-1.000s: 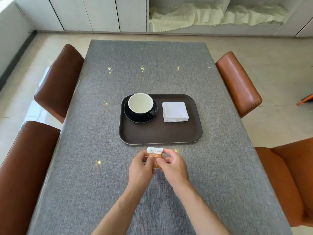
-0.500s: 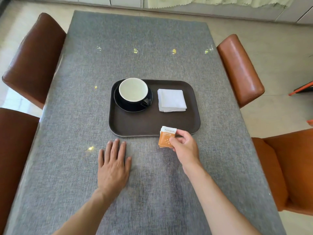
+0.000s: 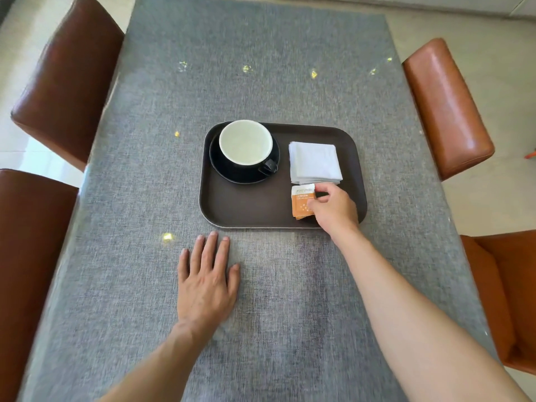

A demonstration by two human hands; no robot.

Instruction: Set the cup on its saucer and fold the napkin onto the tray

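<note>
A dark brown tray [image 3: 249,210] lies on the grey table. At its left a black cup [image 3: 246,145] with a white inside stands on a black saucer [image 3: 223,169], handle toward the near right. A folded white napkin [image 3: 314,162] lies flat at the tray's right. Just in front of the napkin, my right hand [image 3: 333,207] pinches an orange and white sachet [image 3: 301,200] that rests on or just above the tray floor. My left hand [image 3: 206,282] lies flat on the table in front of the tray, fingers spread, holding nothing.
The grey cloth-covered table [image 3: 261,82] stretches far beyond the tray. Brown leather chairs stand at the left [image 3: 66,82] and near left [image 3: 26,256]. Orange-brown chairs stand at the right [image 3: 446,111] and near right [image 3: 504,300].
Both hands held the sachet in front of the tray. My left hand let go and settled flat on the table. My right hand carried the sachet onto the tray below the napkin.
</note>
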